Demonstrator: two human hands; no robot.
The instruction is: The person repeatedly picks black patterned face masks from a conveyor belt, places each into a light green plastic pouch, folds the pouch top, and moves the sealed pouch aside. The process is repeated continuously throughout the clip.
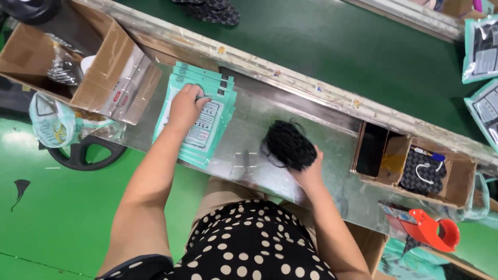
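The left hand lies palm down on a fanned stack of teal packaging pouches, its fingers curled against the top pouch near the stack's far end; whether they pinch the pouch or only press on it cannot be told. The stack lies on the metal workbench, with its near end extending past the wrist toward the bench edge. Beyond the fingertips and to their left stands an open cardboard box holding dark wrapped goods. The right hand grips a bundle of black patterned fabric; the fingers are closed around its near right side, and the bundle rests on the bench just ahead of them. A clear plastic film lies flat on the bench between the two hands, just left of the bundle. To the right of the right-hand fingers sits a shallow cardboard tray containing a folded patterned item. Nearer the person on that side stands an orange tape dispenser. Beyond both hands, past the bench's raised rail, runs a green conveyor belt carrying filled pouches at its far right.
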